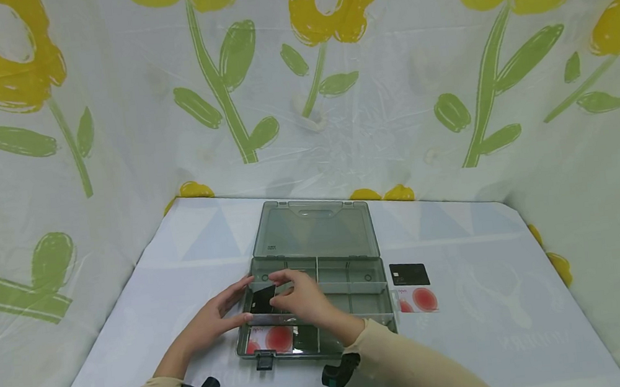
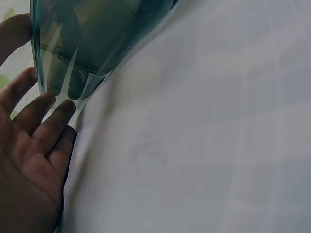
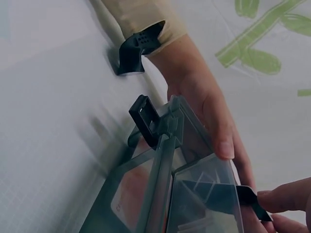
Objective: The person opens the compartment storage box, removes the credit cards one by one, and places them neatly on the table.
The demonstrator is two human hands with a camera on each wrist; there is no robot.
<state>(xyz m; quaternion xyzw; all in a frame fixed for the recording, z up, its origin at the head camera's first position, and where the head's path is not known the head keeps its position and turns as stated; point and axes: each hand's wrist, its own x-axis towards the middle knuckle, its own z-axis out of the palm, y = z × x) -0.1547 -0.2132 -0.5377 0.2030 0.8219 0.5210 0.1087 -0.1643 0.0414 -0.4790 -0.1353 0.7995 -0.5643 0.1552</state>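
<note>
A black card [image 1: 262, 299] is held tilted over the left front compartment of an open grey box [image 1: 353, 289] on the bench [image 1: 496, 325], pinched by the right hand [image 1: 303, 297]; the left hand [image 1: 218, 317], fingers relaxed, steadies the box's left wall

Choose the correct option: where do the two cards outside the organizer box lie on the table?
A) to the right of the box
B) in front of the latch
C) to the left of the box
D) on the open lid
A: the black card and the card with red circles lie on the table to the right of the organizer box.
</note>
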